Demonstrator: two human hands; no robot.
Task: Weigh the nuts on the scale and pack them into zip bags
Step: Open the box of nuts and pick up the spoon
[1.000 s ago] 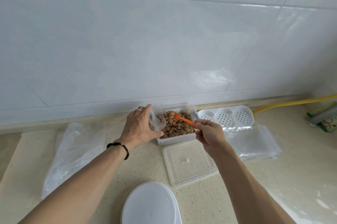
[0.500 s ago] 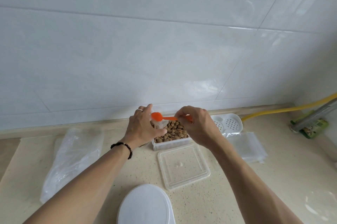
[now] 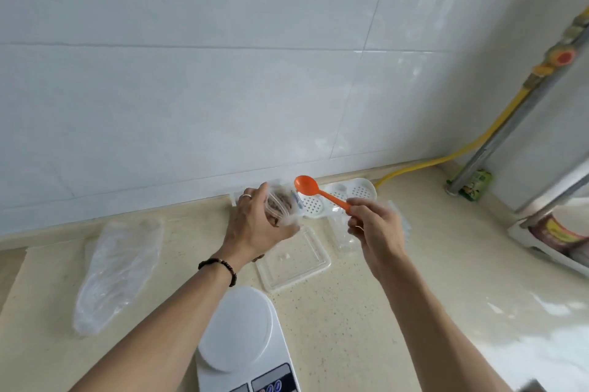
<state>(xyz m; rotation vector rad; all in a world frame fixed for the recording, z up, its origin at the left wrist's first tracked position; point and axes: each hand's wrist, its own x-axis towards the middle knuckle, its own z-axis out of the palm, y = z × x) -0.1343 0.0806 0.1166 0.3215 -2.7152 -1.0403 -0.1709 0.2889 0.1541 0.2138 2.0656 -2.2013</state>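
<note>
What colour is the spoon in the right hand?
Orange; the spoon, pinched by the right hand, shows clearly in the head view.

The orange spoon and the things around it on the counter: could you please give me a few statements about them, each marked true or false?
1. The right hand holds the orange spoon by its handle. True.
2. The spoon's bowl is heaped with nuts. False: the bowl looks empty.
3. The left hand grips a clear zip bag with nuts inside. True.
4. The zip bag sits on the scale. False: the platform is bare, and the bag is held up near the wall.
5. The clear lid lies flat on the counter between the hands and the scale. True.
</note>
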